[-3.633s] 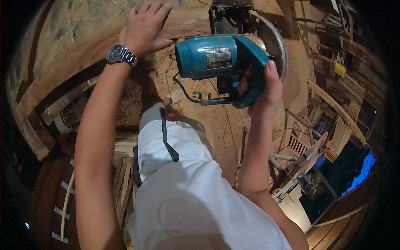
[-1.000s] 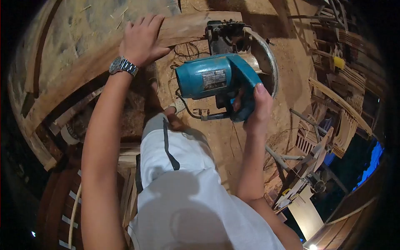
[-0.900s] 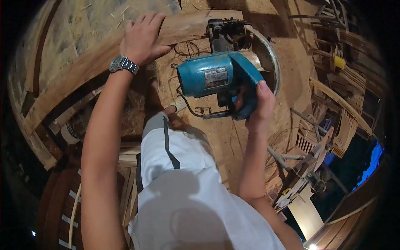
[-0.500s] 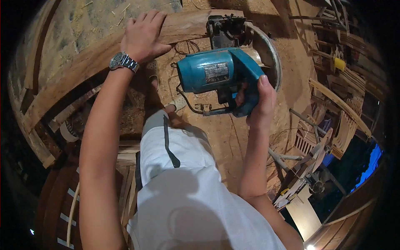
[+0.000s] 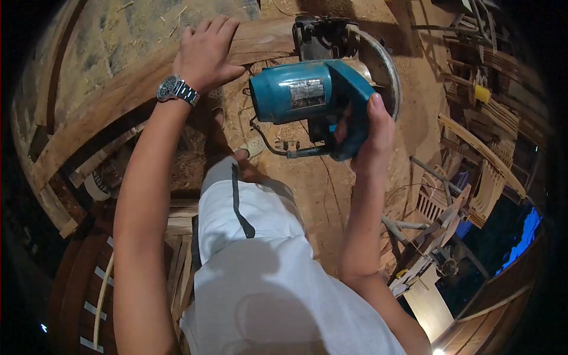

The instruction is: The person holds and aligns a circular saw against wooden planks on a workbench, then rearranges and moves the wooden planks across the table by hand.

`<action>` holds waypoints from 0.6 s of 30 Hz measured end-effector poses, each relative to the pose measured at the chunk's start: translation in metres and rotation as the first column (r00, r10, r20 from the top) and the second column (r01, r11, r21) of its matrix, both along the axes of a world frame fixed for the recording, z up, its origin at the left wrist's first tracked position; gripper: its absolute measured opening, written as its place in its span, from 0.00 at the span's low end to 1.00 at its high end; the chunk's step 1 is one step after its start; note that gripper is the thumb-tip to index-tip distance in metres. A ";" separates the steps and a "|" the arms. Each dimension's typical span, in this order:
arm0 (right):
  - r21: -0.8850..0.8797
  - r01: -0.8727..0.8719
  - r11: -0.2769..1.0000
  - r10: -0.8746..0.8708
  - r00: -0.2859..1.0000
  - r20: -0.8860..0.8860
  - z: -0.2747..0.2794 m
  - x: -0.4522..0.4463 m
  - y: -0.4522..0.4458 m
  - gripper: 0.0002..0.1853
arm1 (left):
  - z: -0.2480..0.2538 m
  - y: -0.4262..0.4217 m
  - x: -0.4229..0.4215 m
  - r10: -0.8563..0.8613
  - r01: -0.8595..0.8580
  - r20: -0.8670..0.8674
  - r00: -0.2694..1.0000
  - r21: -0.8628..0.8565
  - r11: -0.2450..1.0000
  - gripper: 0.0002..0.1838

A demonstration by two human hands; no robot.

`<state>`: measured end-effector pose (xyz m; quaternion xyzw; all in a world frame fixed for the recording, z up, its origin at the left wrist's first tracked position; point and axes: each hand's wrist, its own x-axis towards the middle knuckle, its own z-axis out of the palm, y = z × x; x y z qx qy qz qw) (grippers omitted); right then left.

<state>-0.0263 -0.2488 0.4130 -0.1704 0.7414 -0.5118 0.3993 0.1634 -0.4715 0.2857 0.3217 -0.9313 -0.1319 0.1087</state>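
My right hand (image 5: 374, 130) is wrapped around the rear handle of a teal circular saw (image 5: 290, 92), thumb on top. The saw's metal guard (image 5: 384, 65) faces right, and its dark base rests at the right end of a wooden plank (image 5: 260, 41). The blade's lower part is hidden. A watch is on my left wrist; my left hand (image 5: 204, 53) lies flat on the plank with its fingers stretched out, left of the saw. The power cord (image 5: 266, 141) loops below the motor.
Sawdust covers the ground (image 5: 307, 207) around my feet. A dusty worktop (image 5: 142, 35) lies beyond the plank. Curved wooden pieces and slatted parts (image 5: 485, 160) are piled at the right, with metal legs (image 5: 435, 168) nearby. Stacked boards (image 5: 89, 284) stand at lower left.
The saw and my right hand have moved slightly up and away from me. My left hand stays on the plank in nearly the same place.
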 end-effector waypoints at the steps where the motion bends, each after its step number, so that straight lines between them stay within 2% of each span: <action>1: -0.003 0.008 1.000 -0.008 1.000 0.007 0.001 0.000 -0.002 0.28 | -0.002 0.000 0.000 0.001 -0.001 -0.001 1.000 0.001 1.000 0.48; 3: -0.005 0.014 1.000 -0.014 1.000 0.014 0.001 0.001 -0.007 0.28 | -0.003 -0.001 0.000 -0.019 0.015 -0.052 0.998 -0.077 0.997 0.43; 18: -0.024 0.040 0.999 -0.040 0.999 0.019 -0.001 -0.003 -0.022 0.28 | -0.006 -0.003 0.000 0.001 -0.003 -0.040 0.999 -0.045 0.999 0.47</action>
